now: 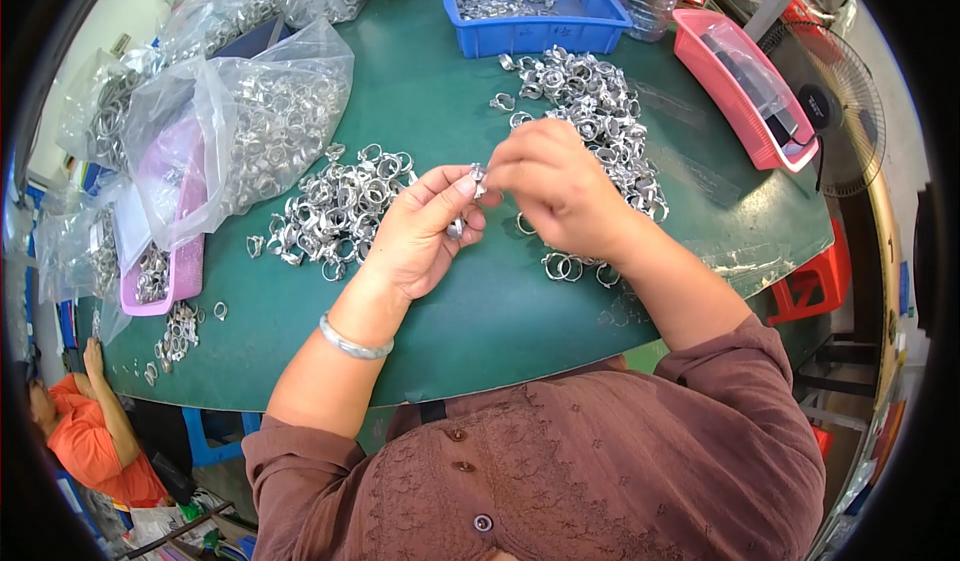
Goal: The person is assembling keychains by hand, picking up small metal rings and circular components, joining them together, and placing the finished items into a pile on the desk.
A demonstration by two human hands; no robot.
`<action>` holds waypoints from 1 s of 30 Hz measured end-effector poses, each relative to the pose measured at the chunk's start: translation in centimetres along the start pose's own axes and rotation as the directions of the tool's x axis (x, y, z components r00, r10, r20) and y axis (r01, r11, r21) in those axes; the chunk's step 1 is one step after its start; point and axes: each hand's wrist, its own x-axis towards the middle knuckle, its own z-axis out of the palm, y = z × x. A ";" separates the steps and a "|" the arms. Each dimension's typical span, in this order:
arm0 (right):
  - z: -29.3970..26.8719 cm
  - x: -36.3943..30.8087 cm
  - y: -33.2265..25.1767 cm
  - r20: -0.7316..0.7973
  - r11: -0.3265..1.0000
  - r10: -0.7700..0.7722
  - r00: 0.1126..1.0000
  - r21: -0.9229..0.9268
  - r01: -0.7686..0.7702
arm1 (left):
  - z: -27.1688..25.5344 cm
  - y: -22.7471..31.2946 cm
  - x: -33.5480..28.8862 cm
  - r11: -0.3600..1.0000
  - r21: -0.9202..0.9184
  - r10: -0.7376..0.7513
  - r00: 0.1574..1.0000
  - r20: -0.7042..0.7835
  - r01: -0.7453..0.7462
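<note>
My left hand (432,219), with a pale bangle on its wrist, pinches a small silver hose clamp (478,179) between thumb and fingertips. A second shiny metal piece (456,228) sits against its curled lower fingers. Closed fingers of my right hand (550,176) meet the clamp from the other side; their tips are partly hidden. To the left of my left hand lies a loose pile of clamps (335,211). Beyond and beside my right hand spreads another pile of clamps (605,111), with a few clamps (575,267) nearer me, under my right wrist.
A blue tray (535,36) holding metal pieces stands at the far side of the green table (480,311). Clear bags of clamps (285,111) and a lilac basket (185,271) are left. At right are a pink basket (735,86), fan (850,111) and red stool (825,281). A person in orange (95,441) sits far left.
</note>
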 end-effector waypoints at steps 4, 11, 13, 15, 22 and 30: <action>-0.7 -0.6 1.7 -0.087 0.984 0.180 0.980 -0.002 -0.181 | 0.5 -0.1 0.0 0.963 0.220 0.171 0.984 -0.053 -0.155; -0.3 -1.5 2.4 0.132 0.886 0.295 0.946 -0.409 -0.219 | 0.8 -0.8 -0.2 0.568 0.714 0.489 0.866 0.109 -0.410; -0.2 -1.3 2.3 0.151 0.854 0.354 0.923 -0.455 -0.253 | 0.9 -0.8 -0.3 0.513 0.748 0.499 0.855 0.139 -0.421; -0.2 -1.3 2.1 0.142 0.845 0.357 0.923 -0.471 -0.254 | 0.9 -0.8 -0.4 0.467 0.774 0.525 0.838 0.144 -0.426; 0.0 -1.0 1.8 0.132 0.788 0.416 0.900 -0.546 -0.284 | 0.8 -1.0 -0.3 0.438 0.786 0.552 0.820 0.149 -0.437; -0.3 -1.5 2.6 0.121 0.828 0.376 0.919 -0.488 -0.275 | 0.4 0.1 0.0 0.999 0.044 -0.006 0.994 -0.112 0.012</action>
